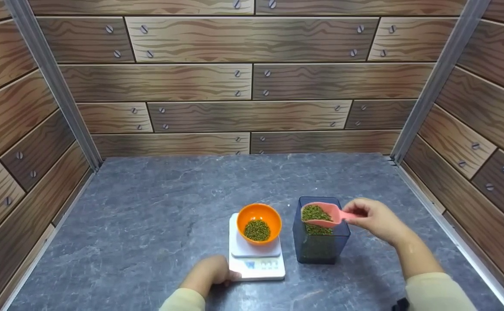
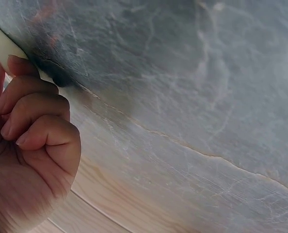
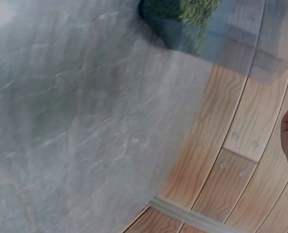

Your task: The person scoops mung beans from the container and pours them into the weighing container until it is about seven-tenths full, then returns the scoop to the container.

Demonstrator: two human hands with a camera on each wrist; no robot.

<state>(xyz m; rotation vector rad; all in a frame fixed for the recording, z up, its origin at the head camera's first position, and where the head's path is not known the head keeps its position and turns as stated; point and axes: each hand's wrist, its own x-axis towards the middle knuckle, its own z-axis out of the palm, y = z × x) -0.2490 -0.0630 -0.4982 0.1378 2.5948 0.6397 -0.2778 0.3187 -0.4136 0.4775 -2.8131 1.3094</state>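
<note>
My right hand (image 1: 375,219) pinches the handle of a pink scoop (image 1: 334,213) heaped with small green mung beans (image 1: 315,213). The scoop is over the mouth of a dark translucent square container (image 1: 321,248), which holds more of the beans (image 3: 195,12). To its left, an orange bowl (image 1: 243,216) with some beans in the bottom sits on a white kitchen scale (image 1: 262,273). My left hand (image 1: 212,268) grips the scale's near left corner between thumb and index finger; its other fingers are curled, as the left wrist view shows (image 2: 35,141).
The grey marbled tabletop (image 1: 156,207) spreads around the scale and container. Wood-patterned walls (image 1: 252,41) enclose it at the back and both sides, with metal strips (image 1: 55,82) at the corners. A small black object (image 1: 400,304) shows by the right sleeve.
</note>
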